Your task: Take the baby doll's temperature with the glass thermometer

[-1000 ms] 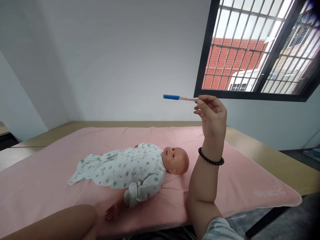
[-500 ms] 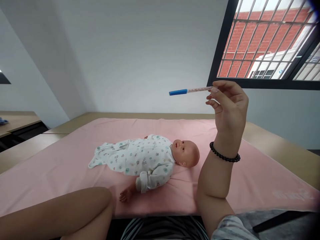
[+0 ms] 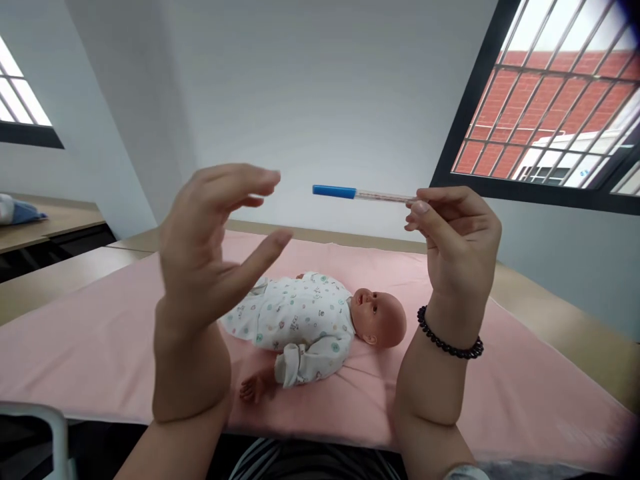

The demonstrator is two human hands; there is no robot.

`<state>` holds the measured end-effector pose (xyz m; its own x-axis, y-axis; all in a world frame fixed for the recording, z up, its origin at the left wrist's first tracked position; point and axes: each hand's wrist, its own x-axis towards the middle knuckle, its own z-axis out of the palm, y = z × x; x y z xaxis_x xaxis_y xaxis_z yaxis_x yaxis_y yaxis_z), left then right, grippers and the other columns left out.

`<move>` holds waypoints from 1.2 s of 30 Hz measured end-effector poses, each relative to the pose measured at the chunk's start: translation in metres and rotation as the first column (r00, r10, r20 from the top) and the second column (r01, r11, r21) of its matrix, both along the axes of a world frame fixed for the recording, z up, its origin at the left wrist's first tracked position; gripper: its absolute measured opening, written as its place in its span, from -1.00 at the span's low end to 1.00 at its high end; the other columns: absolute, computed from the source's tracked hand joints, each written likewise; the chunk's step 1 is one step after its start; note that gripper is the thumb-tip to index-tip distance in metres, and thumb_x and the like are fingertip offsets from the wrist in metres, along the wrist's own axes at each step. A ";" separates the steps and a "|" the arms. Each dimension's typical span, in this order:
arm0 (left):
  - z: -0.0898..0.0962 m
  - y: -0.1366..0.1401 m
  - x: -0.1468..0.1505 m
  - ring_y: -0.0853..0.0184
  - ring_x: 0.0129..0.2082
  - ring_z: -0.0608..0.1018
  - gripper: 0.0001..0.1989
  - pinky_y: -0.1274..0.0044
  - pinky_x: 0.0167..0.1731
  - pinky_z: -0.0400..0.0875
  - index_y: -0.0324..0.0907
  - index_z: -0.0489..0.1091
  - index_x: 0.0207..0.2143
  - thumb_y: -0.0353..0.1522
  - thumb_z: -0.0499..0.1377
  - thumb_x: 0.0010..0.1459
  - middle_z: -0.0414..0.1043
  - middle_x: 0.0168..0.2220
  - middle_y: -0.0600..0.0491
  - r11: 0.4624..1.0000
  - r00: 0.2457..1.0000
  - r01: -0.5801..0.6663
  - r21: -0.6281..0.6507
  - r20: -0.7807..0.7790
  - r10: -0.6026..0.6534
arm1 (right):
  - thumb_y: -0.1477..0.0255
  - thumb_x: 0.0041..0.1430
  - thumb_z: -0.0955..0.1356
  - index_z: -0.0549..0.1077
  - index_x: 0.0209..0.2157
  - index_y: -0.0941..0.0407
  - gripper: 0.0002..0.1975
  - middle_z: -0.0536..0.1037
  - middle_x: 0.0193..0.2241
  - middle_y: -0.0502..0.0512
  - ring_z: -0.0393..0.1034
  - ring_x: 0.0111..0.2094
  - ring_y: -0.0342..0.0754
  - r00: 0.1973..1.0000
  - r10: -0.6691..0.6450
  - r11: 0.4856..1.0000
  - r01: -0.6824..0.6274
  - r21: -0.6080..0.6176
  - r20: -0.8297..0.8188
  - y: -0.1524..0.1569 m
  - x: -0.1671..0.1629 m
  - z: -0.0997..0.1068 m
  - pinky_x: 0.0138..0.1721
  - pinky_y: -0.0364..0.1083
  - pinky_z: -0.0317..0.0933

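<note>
Between the thumb and fingers of my right hand (image 3: 457, 230) is the clear end of a glass thermometer (image 3: 383, 197), held level in the air. Its other end wears a blue cap (image 3: 334, 192) that points left. My left hand (image 3: 213, 240) is raised to the left of that cap, thumb and fingers spread apart, touching nothing. Below and between both hands a baby doll (image 3: 305, 320) lies on its back in a white printed sleepsuit, its head toward the right. My left forearm and hand hide the doll's legs.
A pink sheet (image 3: 370, 407) covers the table under the doll. Wooden tabletop (image 3: 555, 300) shows along its edges. A white chair frame (image 3: 37, 410) stands at the lower left. At the far left a blue and white bundle (image 3: 23, 210) rests on another table. A barred window (image 3: 560, 113) is at the upper right.
My left hand has come up from the lower left, opening beside the thermometer's cap. The thermometer is still in my right hand, slightly lower in view. The camera view has turned a little left.
</note>
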<state>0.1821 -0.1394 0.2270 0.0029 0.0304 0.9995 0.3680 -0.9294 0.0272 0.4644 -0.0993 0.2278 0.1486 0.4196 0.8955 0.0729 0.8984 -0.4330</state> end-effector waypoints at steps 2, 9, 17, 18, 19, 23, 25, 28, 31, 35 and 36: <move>0.001 0.011 0.002 0.14 -0.03 0.58 -0.34 0.25 -0.11 0.56 0.12 0.48 0.13 -0.47 0.46 -0.02 0.55 0.04 0.09 0.998 0.992 -0.039 0.054 -0.120 0.046 | 0.40 0.14 0.52 0.60 -0.25 -0.04 -0.88 0.61 -0.33 -0.03 0.52 -0.33 -0.08 1.000 0.004 1.000 -0.004 0.025 0.024 -0.007 -0.008 0.000 -0.29 -0.03 0.50; -0.003 0.017 0.006 0.33 -0.21 0.63 -0.74 0.41 -0.19 0.60 0.12 0.56 -0.06 -0.38 0.33 0.23 0.62 -0.20 0.17 0.999 0.987 -0.050 0.013 -0.151 0.051 | 0.39 0.16 0.52 0.61 -0.25 -0.03 -0.89 0.64 -0.32 -0.01 0.54 -0.31 -0.07 0.993 -0.041 0.998 0.035 0.055 0.113 -0.022 -0.017 -0.002 -0.31 -0.04 0.51; 0.000 0.015 0.001 0.37 -0.32 0.63 -0.72 0.45 -0.30 0.59 -0.03 0.62 -0.09 -0.52 0.33 0.19 0.64 -0.26 0.12 0.996 0.998 0.012 0.083 -0.067 -0.006 | 0.37 0.15 0.53 0.64 -0.26 -0.14 -0.89 0.64 -0.32 -0.02 0.57 -0.26 0.02 0.988 -0.011 1.000 0.015 -0.023 0.152 -0.033 -0.020 -0.002 -0.22 0.08 0.56; 0.000 0.015 0.001 0.38 -0.33 0.63 -0.72 0.46 -0.32 0.58 -0.03 0.62 -0.10 -0.52 0.33 0.19 0.64 -0.27 0.13 0.997 0.998 0.016 0.074 -0.064 -0.011 | 0.36 0.16 0.53 0.64 -0.26 -0.16 -0.89 0.64 -0.33 -0.02 0.58 -0.26 0.03 0.987 -0.005 0.999 0.011 -0.038 0.158 -0.034 -0.020 -0.002 -0.21 0.10 0.56; 0.000 0.015 0.001 0.38 -0.34 0.63 -0.73 0.47 -0.34 0.57 -0.02 0.62 -0.11 -0.51 0.33 0.20 0.64 -0.28 0.13 0.998 0.998 0.014 0.065 -0.063 -0.010 | 0.35 0.16 0.53 0.64 -0.26 -0.17 -0.89 0.63 -0.34 -0.02 0.57 -0.27 0.04 0.987 0.003 0.999 0.005 -0.048 0.163 -0.034 -0.019 -0.002 -0.21 0.11 0.56; -0.002 0.016 0.001 0.37 -0.41 0.60 -0.87 0.46 -0.44 0.48 -0.04 0.63 -0.18 -0.42 0.30 0.25 0.63 -0.36 0.12 0.999 0.998 -0.015 0.039 -0.068 0.018 | 0.33 0.18 0.51 0.64 -0.27 -0.15 -0.93 0.61 -0.38 -0.02 0.56 -0.31 0.00 0.983 0.042 0.998 -0.032 -0.061 0.180 -0.033 -0.018 -0.001 -0.22 0.09 0.55; -0.002 0.017 0.001 0.37 -0.45 0.58 -0.91 0.44 -0.50 0.41 -0.06 0.62 -0.24 -0.36 0.29 0.27 0.59 -0.43 0.11 0.999 0.998 -0.026 0.019 -0.064 0.027 | 0.32 0.20 0.50 0.64 -0.27 -0.14 -0.95 0.61 -0.39 -0.03 0.55 -0.34 -0.02 0.978 0.065 0.996 -0.052 -0.071 0.200 -0.031 -0.017 -0.001 -0.26 0.06 0.55; -0.001 0.019 -0.002 0.39 -0.45 0.56 -0.90 0.45 -0.49 0.37 -0.05 0.61 -0.25 -0.37 0.26 0.30 0.57 -0.44 0.13 0.998 0.996 -0.058 0.019 -0.069 0.059 | 0.27 0.18 0.51 0.63 -0.28 -0.14 -0.95 0.62 -0.38 -0.03 0.54 -0.35 -0.01 0.962 0.086 0.993 -0.061 -0.106 0.258 -0.027 -0.016 -0.001 -0.30 0.06 0.53; 0.001 0.018 -0.010 0.40 -0.35 0.59 -0.87 0.48 -0.37 0.46 -0.08 0.60 -0.19 -0.45 0.31 0.24 0.60 -0.35 0.13 0.990 0.973 -0.140 0.013 -0.181 0.140 | 0.26 0.16 0.52 0.63 -0.30 -0.12 -0.94 0.62 -0.37 -0.02 0.52 -0.35 0.00 0.944 0.075 0.993 -0.041 -0.110 0.322 -0.022 -0.013 0.000 -0.31 0.07 0.50; 0.003 0.012 -0.025 0.35 -0.23 0.60 -0.78 0.44 -0.16 0.54 -0.18 0.58 -0.07 -0.40 0.35 0.21 0.60 -0.21 0.05 0.974 0.949 -0.226 -0.034 -0.234 0.212 | 0.29 0.15 0.52 0.64 -0.32 -0.11 -0.96 0.62 -0.38 0.00 0.48 -0.38 0.02 0.979 -0.041 0.997 0.052 -0.050 0.199 -0.005 0.001 0.001 -0.30 0.12 0.46; 0.003 0.011 -0.029 0.35 -0.24 0.60 -0.79 0.42 -0.17 0.54 -0.18 0.59 -0.07 -0.34 0.32 0.25 0.59 -0.21 0.04 0.976 0.965 -0.210 -0.054 -0.169 0.198 | 0.27 0.14 0.52 0.63 -0.34 -0.13 -0.96 0.61 -0.38 0.01 0.47 -0.38 0.03 0.993 -0.047 0.998 0.051 -0.035 0.112 0.002 0.007 0.001 -0.30 0.14 0.45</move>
